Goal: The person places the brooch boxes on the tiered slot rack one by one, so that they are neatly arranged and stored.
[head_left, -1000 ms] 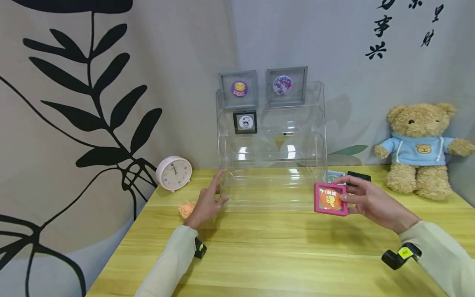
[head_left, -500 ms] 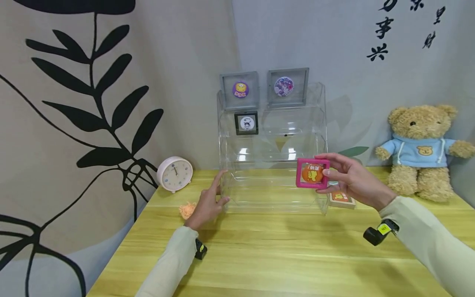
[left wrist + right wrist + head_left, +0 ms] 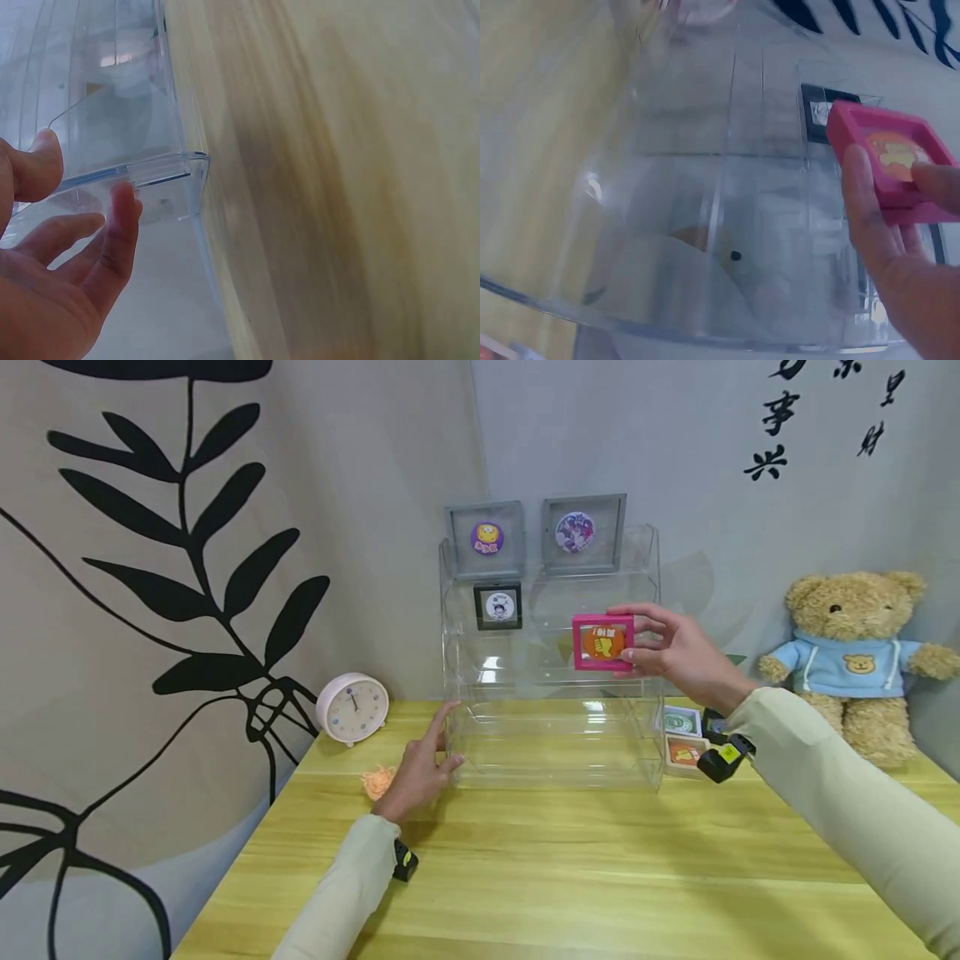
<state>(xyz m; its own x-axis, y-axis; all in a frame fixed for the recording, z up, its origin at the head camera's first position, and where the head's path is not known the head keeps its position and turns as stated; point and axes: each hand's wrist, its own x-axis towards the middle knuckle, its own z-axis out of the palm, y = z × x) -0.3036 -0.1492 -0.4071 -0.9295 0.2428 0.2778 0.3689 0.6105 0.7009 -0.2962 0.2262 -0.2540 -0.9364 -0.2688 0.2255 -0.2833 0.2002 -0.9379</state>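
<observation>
My right hand (image 3: 678, 656) pinches a small pink display frame (image 3: 603, 643) with an orange badge inside, fingers behind and thumb on the front. It hangs before the middle tiers of a clear acrylic stepped rack (image 3: 555, 768). In the right wrist view the pink frame (image 3: 892, 154) overlaps a black-edged frame (image 3: 815, 112) on the rack. My left hand (image 3: 422, 772) rests at the rack's lower left side, fingers fairly straight. In the left wrist view its thumb and fingers (image 3: 120, 240) lie about the clear panel's edge (image 3: 135, 169).
Two grey frames (image 3: 484, 564) (image 3: 581, 560) stand on the top tier, a black frame (image 3: 498, 607) below. Several small frames (image 3: 684, 756) lie right of the rack. A pink clock (image 3: 352, 708), an orange fuzzy thing (image 3: 378, 782) and a teddy bear (image 3: 855, 643) also stand on the wooden table (image 3: 525, 877).
My right hand has lifted the pink frame up and to the left, from beside the rack to in front of its middle tiers. The left hand has stayed in place.
</observation>
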